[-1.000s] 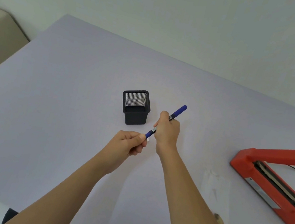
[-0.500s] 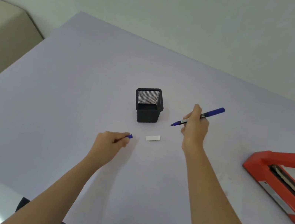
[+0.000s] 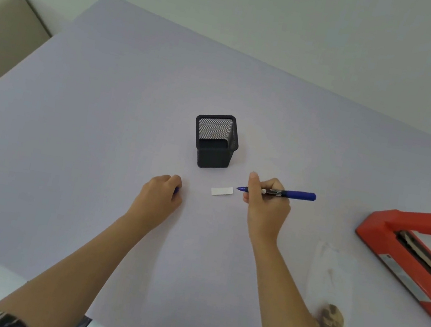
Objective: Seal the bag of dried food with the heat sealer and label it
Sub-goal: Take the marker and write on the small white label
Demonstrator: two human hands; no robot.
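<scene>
There are two hands, one pen, one cap, one label, one cup, one bag and one sealer on the pale purple bench [image 3: 102, 116].

The see-through plastic bag [image 3: 333, 271] lies flat at the near right, just beside the right arm and close to the red heat sealer [image 3: 407, 252]. The bag is thin and so clear that it is hard to see. A small clump of brown dried food [image 3: 331, 325] sits at its near end. The sealer's top arm is lifted up.

The small white paper label [image 3: 222, 191] lies flat in the middle, between the two hands, in front of the black square mesh cup [image 3: 215, 146].

The right hand [image 3: 267, 203] has its fingers wrapped round the blue marker pen [image 3: 289, 194]. The pen's bare tip points at the label's right end, close to it but not touching.

The left hand [image 3: 159, 196] rests on the bench, left of the label. Its fingers are curled tight round the little blue pen cap [image 3: 176, 189], and only a bit of blue peeks out.
</scene>
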